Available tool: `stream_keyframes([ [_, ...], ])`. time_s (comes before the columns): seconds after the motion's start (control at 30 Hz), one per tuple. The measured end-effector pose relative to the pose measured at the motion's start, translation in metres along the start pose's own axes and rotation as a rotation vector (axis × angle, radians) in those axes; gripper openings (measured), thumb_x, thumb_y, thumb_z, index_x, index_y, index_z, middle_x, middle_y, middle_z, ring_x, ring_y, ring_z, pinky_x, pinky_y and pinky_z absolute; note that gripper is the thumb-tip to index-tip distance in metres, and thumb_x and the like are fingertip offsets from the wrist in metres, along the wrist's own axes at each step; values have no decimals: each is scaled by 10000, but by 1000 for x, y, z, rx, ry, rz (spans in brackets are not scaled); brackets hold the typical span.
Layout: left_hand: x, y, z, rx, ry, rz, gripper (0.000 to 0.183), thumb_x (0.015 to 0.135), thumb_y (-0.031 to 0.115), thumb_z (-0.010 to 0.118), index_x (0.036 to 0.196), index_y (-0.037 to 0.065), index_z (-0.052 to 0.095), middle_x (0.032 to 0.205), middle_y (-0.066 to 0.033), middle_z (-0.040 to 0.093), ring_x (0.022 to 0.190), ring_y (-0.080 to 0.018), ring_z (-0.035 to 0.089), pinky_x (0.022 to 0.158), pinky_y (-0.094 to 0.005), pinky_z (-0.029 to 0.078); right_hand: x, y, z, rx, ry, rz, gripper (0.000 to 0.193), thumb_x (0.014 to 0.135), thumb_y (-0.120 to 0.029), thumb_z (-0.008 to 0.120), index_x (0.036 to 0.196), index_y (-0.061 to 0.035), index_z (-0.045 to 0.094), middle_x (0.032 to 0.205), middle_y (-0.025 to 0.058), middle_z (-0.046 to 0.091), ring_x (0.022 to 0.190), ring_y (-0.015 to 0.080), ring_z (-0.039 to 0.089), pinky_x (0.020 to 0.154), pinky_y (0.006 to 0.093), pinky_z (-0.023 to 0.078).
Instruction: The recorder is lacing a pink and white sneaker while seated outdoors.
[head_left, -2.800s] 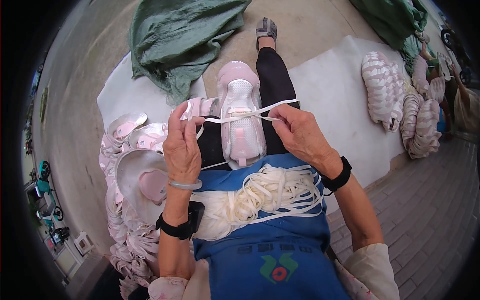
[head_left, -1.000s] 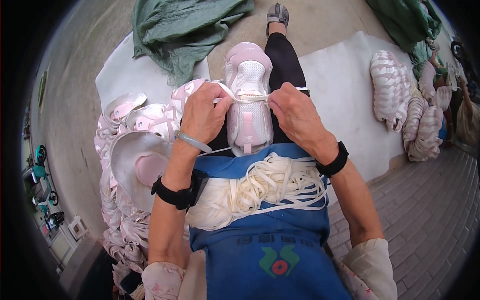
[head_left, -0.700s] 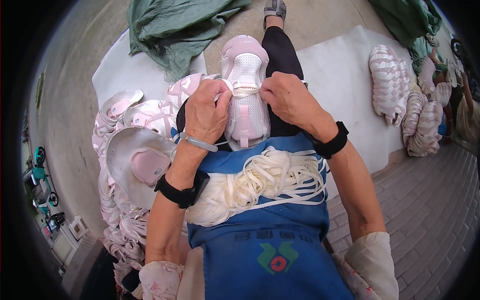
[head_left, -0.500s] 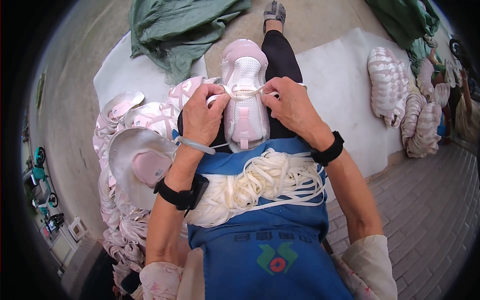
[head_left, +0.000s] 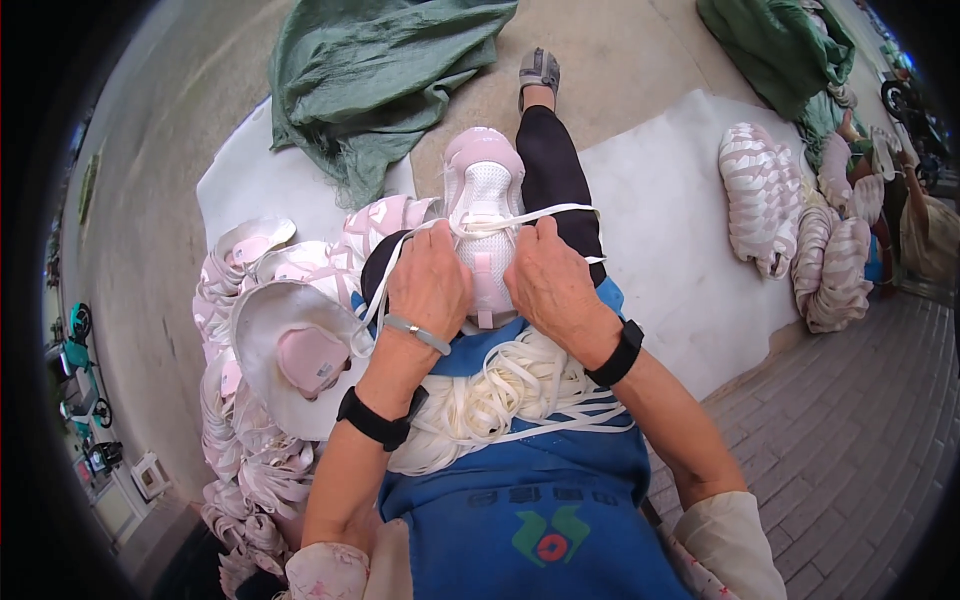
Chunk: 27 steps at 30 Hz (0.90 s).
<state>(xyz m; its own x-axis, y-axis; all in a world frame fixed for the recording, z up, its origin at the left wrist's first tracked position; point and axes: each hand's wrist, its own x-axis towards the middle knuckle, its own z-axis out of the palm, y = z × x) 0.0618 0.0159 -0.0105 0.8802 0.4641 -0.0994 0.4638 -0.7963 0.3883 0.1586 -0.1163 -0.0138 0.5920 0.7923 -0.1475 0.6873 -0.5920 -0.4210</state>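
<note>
A pink and white shoe upper (head_left: 490, 182) lies lengthwise over my lap, its rounded pink toe pointing away from me. A flat white shoelace (head_left: 548, 211) crosses its opening, with one loose end trailing to either side. My left hand (head_left: 430, 280) is closed at the upper's left edge, fingertips curled out of sight. At the right edge my right hand (head_left: 553, 285) is closed in the same way, knuckles up. The left lace end runs down beside my left hand; the right one loops over my thigh. A tangled bundle of white laces (head_left: 510, 395) rests on my blue apron (head_left: 520, 470).
Stacked pink and white shoe uppers (head_left: 290, 360) crowd my left side. More bundled uppers (head_left: 760, 200) lie at the right on a white sheet (head_left: 660, 190). Green cloth (head_left: 390, 75) is heaped ahead, with another green cloth (head_left: 785, 50) at the far right.
Both hands have moved from holding the lace above the upper down to its side edges. The lace now lies across the opening with its ends loose. The whole view has shifted slightly.
</note>
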Motion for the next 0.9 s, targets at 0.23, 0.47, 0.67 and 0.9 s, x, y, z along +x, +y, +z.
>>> stream_keyframes([
  [0.23, 0, -21, 20, -190, 194, 145, 232, 848, 41, 493, 1050, -50, 559, 936, -251, 610, 860, -407, 606, 756, -453, 492, 6, 21, 7, 38, 34, -277, 162, 790, -56, 589, 874, 74, 540, 899, 234, 519, 819, 378, 606, 684, 399, 546],
  [0.47, 9, -23, 21, -257, 124, 85, 159, 850, 39, 500, 985, -37, 537, 907, -251, 594, 842, -428, 588, 739, -465, 477, 14, 28, 8, 355, 108, -238, 119, 766, -21, 552, 846, 63, 530, 842, 227, 533, 831, 390, 542, 741, 444, 501],
  [0.67, 11, -16, 20, -210, 115, 68, 205, 823, 45, 496, 1021, -8, 489, 951, -232, 564, 855, -413, 582, 737, -481, 487, 16, 30, 1, 445, 86, -252, 202, 783, 7, 532, 978, 47, 565, 888, 224, 527, 827, 400, 550, 752, 444, 462],
  [0.9, 2, 6, 10, -451, 219, 79, 389, 794, 90, 679, 1095, -12, 454, 999, -227, 524, 957, -409, 541, 832, -440, 445, 1, 16, 3, 481, 199, -162, 353, 768, 40, 512, 1118, 29, 467, 998, 249, 535, 925, 454, 561, 775, 485, 478],
])
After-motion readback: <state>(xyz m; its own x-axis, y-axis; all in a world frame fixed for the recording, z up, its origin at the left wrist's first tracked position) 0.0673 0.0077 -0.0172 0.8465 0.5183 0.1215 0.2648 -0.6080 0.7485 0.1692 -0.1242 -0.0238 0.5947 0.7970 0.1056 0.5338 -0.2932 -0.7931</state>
